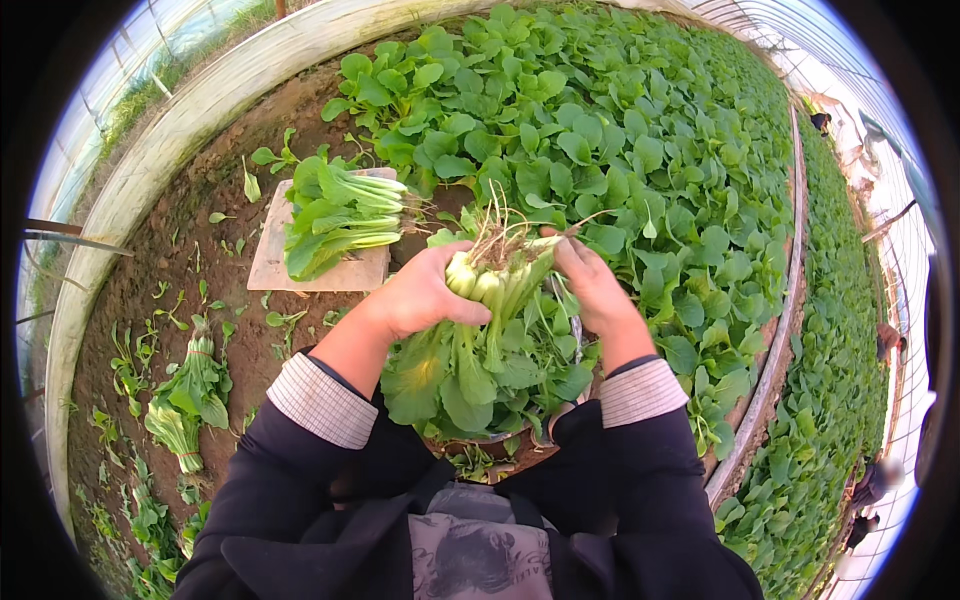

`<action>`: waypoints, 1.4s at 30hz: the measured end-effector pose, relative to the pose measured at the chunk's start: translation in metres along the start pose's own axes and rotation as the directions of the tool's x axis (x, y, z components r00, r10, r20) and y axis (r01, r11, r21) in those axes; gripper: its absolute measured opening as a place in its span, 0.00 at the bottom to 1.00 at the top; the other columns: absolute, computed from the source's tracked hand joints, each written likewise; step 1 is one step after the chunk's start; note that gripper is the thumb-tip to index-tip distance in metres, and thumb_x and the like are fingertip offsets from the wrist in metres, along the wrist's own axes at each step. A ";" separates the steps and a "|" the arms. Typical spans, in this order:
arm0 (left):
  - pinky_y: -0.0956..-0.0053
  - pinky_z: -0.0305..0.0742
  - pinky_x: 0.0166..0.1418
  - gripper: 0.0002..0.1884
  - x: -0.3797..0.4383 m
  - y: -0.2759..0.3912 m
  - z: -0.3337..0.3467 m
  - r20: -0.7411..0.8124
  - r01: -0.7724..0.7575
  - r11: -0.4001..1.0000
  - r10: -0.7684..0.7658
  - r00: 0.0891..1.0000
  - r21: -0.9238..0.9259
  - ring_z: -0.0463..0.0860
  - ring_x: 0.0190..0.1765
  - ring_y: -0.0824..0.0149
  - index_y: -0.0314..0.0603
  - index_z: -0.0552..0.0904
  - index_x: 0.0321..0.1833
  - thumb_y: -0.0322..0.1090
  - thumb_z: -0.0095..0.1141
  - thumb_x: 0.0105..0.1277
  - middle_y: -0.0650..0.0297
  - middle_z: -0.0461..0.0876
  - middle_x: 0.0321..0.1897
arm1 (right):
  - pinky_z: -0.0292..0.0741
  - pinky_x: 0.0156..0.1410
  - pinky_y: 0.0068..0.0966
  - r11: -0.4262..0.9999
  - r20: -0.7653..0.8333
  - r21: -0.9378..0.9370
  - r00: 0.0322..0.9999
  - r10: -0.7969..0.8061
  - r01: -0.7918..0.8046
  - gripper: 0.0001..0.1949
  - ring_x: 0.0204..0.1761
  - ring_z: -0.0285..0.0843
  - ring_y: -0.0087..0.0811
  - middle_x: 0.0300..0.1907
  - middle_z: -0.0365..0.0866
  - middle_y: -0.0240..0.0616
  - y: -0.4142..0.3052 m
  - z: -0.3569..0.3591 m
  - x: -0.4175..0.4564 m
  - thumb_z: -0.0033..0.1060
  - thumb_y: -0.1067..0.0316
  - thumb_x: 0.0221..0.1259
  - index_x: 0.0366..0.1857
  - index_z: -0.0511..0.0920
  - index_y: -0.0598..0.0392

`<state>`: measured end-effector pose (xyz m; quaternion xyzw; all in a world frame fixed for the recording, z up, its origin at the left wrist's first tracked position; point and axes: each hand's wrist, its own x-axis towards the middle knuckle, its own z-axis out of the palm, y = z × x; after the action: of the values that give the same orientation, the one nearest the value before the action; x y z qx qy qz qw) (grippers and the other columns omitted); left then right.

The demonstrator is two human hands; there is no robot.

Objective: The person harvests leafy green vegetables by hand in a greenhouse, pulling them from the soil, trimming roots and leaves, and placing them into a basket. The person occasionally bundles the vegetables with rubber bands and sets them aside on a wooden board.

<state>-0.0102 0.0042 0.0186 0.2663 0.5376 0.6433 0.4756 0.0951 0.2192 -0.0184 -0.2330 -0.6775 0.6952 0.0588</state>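
Note:
My left hand point(431, 289) grips the stem end of a bunch of leafy greens point(469, 360), its thumb across the pale stems. The thin roots point up and away from me, and the leaves hang toward my lap. My right hand point(592, 281) is at the right side of the same bunch, fingers bent against a stem near the roots; its fingertips are partly hidden. Loose greens lie beneath the bunch between my knees. Ahead to the left, a pile of greens point(345, 214) with pale stems and roots rests on a flat board point(274, 262).
Tied bunches of greens point(187, 405) lie on the soil at the left among scattered leaves. Dense growing greens point(600, 135) fill the bed ahead and right. A pale pipe-like edge point(784, 330) borders it. Several people point(874, 480) are at the far right, along the greenhouse's plastic wall.

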 end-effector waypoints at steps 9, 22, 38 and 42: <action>0.69 0.69 0.65 0.40 0.011 -0.001 -0.001 0.095 -0.087 0.968 0.112 0.989 -0.237 0.78 0.57 0.66 0.39 0.70 0.66 0.18 0.64 0.42 0.63 0.79 0.56 | 0.72 0.38 0.17 0.909 -0.064 -0.192 0.920 -0.387 0.369 0.13 0.29 0.71 0.18 0.30 0.76 0.26 -0.060 -0.023 -0.009 0.60 0.75 0.57 0.47 0.79 0.54; 0.71 0.69 0.64 0.48 0.035 -0.030 0.021 -0.115 -0.279 0.958 0.286 0.951 0.074 0.73 0.61 0.68 0.43 0.57 0.73 0.18 0.66 0.47 0.63 0.72 0.60 | 0.72 0.61 0.24 0.911 0.159 0.257 0.915 -0.370 0.323 0.32 0.52 0.75 0.23 0.52 0.78 0.33 -0.022 0.035 -0.025 0.75 0.63 0.51 0.60 0.69 0.61; 0.71 0.65 0.67 0.58 0.020 -0.014 0.035 0.062 -0.195 0.906 0.234 0.970 -0.375 0.70 0.63 0.66 0.46 0.42 0.78 0.23 0.69 0.49 0.61 0.68 0.64 | 0.72 0.61 0.28 0.916 -0.014 0.220 0.940 -0.342 0.337 0.47 0.53 0.76 0.33 0.54 0.76 0.41 -0.041 0.039 -0.027 0.83 0.50 0.37 0.62 0.65 0.65; 0.73 0.74 0.58 0.36 0.010 -0.005 0.029 0.005 -0.179 0.900 0.197 0.980 -0.398 0.77 0.54 0.70 0.40 0.69 0.65 0.21 0.68 0.50 0.66 0.78 0.53 | 0.64 0.67 0.30 0.896 0.038 0.098 0.898 -0.439 0.434 0.47 0.60 0.69 0.34 0.60 0.70 0.43 -0.035 0.056 -0.012 0.71 0.42 0.50 0.66 0.58 0.66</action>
<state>0.0120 0.0255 0.0197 0.2298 0.3576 0.7752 0.4673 0.0750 0.1655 0.0168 -0.0517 -0.6829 0.6998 0.2031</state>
